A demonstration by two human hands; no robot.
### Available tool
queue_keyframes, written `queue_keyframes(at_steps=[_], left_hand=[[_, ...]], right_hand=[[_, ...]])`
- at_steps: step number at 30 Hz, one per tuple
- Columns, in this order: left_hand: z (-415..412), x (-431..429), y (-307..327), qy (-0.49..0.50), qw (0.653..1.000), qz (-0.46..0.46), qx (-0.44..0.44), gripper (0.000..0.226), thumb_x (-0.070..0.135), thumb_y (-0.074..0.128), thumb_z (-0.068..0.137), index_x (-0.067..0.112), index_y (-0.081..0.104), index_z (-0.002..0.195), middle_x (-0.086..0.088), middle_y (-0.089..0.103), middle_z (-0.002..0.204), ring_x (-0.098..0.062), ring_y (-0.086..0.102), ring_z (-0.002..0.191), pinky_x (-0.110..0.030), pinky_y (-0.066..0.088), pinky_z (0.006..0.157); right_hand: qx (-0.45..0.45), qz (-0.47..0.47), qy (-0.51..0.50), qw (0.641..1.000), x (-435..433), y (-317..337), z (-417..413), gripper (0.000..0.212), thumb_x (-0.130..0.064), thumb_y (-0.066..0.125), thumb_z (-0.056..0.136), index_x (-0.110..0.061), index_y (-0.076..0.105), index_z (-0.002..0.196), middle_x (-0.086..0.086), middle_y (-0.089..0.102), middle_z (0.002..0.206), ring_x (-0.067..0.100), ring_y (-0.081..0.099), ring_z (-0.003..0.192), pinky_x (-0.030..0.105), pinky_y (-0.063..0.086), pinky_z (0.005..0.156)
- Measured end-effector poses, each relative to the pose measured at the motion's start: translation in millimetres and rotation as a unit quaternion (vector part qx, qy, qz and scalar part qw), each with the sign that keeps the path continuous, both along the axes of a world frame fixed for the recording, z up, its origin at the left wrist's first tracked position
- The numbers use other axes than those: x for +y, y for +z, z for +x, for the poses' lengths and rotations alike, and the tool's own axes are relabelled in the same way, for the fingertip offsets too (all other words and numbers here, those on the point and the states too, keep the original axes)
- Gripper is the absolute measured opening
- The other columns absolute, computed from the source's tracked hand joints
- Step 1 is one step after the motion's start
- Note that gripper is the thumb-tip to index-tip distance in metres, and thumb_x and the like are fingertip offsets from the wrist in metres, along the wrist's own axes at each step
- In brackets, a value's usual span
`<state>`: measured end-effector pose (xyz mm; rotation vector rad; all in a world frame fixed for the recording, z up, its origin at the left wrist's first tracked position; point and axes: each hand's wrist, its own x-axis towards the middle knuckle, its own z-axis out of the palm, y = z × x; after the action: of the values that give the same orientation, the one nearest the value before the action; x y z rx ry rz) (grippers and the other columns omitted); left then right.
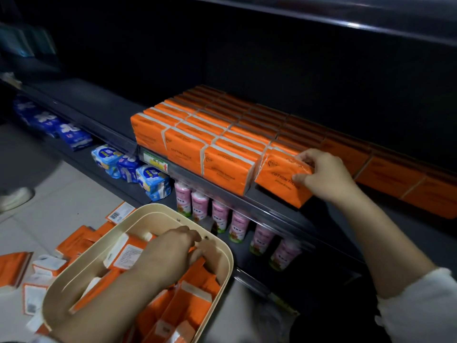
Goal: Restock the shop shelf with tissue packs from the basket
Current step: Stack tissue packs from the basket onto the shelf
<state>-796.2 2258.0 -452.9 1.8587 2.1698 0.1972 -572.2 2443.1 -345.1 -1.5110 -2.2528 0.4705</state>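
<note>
the right hand [321, 174] pinches an orange tissue pack [279, 179] by its right end, thumb on the front face and fingers curled over the top. the pack lies at the hand's 9 o'clock, its long axis running along the shelf [99, 107] front from about 10 to 4 o'clock. it sits at the front edge, jutting a little past the stocked packs [197, 134] just beside it at 9 o'clock. so the coming move is likely a short push toward 1 o'clock, until its face lines up with theirs.

the left hand [170, 246] is down in the basket [228, 268] at 7 o'clock of the shelf, fingers curled among the orange packs standing there. it seems to close on one, but the fingertips are buried and i cannot tell for sure. this hand is the nearer one to the remaining stock.

loose packs [14, 266] lie on the floor at the basket's 9 o'clock. pink bottles [237, 224] and blue packs [153, 179] fill the lower shelf.
</note>
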Motion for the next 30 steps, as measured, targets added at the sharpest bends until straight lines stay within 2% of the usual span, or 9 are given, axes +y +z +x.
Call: queue_keyframes(at_steps=[2, 6, 9, 13, 17, 19, 23, 27, 30], left_hand=[[-0.6, 1.1, 0.3, -0.007, 1.0, 0.002, 0.016, 0.037, 0.05, 0.044, 0.093, 0.032, 0.053, 0.124, 0.01, 0.056, 0.12, -0.011, 0.053, 0.113, -0.031, 0.047, 0.089], [-8.3, 1.1, 0.0, -0.002, 0.999, 0.008, 0.04, 0.038, 0.052, 0.044, 0.092, 0.033, 0.054, 0.122, 0.011, 0.056, 0.12, -0.01, 0.053, 0.113, -0.033, 0.049, 0.089], [-10.7, 0.6, 2.1, -0.003, 0.998, 0.017, 0.054, 0.037, 0.053, 0.043, 0.092, 0.033, 0.055, 0.121, 0.012, 0.056, 0.119, -0.009, 0.054, 0.111, -0.03, 0.047, 0.09], [-13.2, -2.2, 6.1, 0.0, 0.998, 0.02, 0.068, 0.038, 0.055, 0.041, 0.092, 0.036, 0.052, 0.123, 0.014, 0.054, 0.125, -0.008, 0.052, 0.115, -0.027, 0.047, 0.092], [-17.6, -7.3, 10.2, -0.005, 0.997, 0.03, 0.074, 0.037, 0.054, 0.04, 0.093, 0.037, 0.051, 0.123, 0.015, 0.054, 0.123, -0.007, 0.051, 0.114, -0.026, 0.046, 0.091], [-21.4, -10.5, 11.1, -0.004, 0.996, 0.04, 0.08, 0.036, 0.054, 0.041, 0.092, 0.036, 0.053, 0.121, 0.014, 0.056, 0.121, -0.008, 0.052, 0.112, -0.027, 0.047, 0.089], [-36.9, -22.4, 5.1, 0.016, 0.997, 0.046, 0.057, 0.032, 0.052, 0.047, 0.09, 0.034, 0.059, 0.113, 0.013, 0.059, 0.112, -0.01, 0.055, 0.104, -0.028, 0.049, 0.083], [-53.3, -39.5, 5.5, 0.056, 0.996, 0.049, 0.046, 0.026, 0.048, 0.056, 0.087, 0.029, 0.063, 0.103, 0.008, 0.063, 0.104, -0.015, 0.061, 0.097, -0.026, 0.044, 0.07], [-68.2, -52.2, 10.4, 0.092, 0.993, 0.056, 0.047, 0.025, 0.045, 0.059, 0.086, 0.027, 0.064, 0.102, 0.005, 0.064, 0.103, -0.019, 0.062, 0.097, -0.027, 0.043, 0.068]], right_hand=[[0.002, 0.032, 0.005, 0.999, 4.7, -9.3, -4.5, 0.037, -0.014, 0.074, 0.077, -0.018, 0.064, 0.112, 0.003, 0.063, 0.112, 0.021, 0.058, 0.103, 0.025, 0.042, 0.086], [-0.03, 0.07, 0.036, 0.996, 13.7, -25.7, -11.5, 0.042, -0.018, 0.07, 0.08, -0.016, 0.06, 0.121, 0.008, 0.058, 0.123, 0.026, 0.047, 0.118, 0.032, 0.036, 0.101], [-0.044, 0.096, 0.025, 0.994, 14.4, -33.9, -11.5, 0.043, -0.02, 0.067, 0.084, -0.015, 0.058, 0.126, 0.007, 0.055, 0.124, 0.025, 0.041, 0.119, 0.032, 0.031, 0.102], [-0.074, 0.116, 0.015, 0.99, 10.9, -39.6, -12.4, 0.046, -0.025, 0.068, 0.084, -0.017, 0.057, 0.128, 0.005, 0.051, 0.12, 0.023, 0.039, 0.118, 0.034, 0.032, 0.103], [-0.071, 0.117, 0.005, 0.991, 6.1, -36.1, -14.7, 0.051, -0.026, 0.07, 0.082, -0.015, 0.056, 0.129, 0.004, 0.049, 0.12, 0.023, 0.038, 0.118, 0.035, 0.034, 0.104], [-0.05, 0.129, -0.003, 0.99, 0.9, -28.6, -15.7, 0.052, -0.027, 0.07, 0.082, -0.014, 0.054, 0.13, 0.004, 0.049, 0.121, 0.023, 0.038, 0.118, 0.034, 0.034, 0.103], [0.036, 0.211, -0.001, 0.977, -21.0, -10.0, -25.1, 0.044, -0.027, 0.064, 0.087, -0.015, 0.055, 0.128, 0.004, 0.052, 0.118, 0.021, 0.041, 0.114, 0.031, 0.034, 0.097], [0.094, 0.247, 0.112, 0.958, -53.2, -13.9, -55.2, 0.036, -0.018, 0.062, 0.086, -0.009, 0.06, 0.121, 0.007, 0.057, 0.107, 0.016, 0.042, 0.102, 0.019, 0.03, 0.088], [0.069, 0.233, 0.229, 0.943, -73.5, -36.6, -88.2, 0.038, -0.016, 0.061, 0.079, -0.006, 0.062, 0.116, 0.012, 0.06, 0.102, 0.019, 0.043, 0.097, 0.027, 0.035, 0.086]])
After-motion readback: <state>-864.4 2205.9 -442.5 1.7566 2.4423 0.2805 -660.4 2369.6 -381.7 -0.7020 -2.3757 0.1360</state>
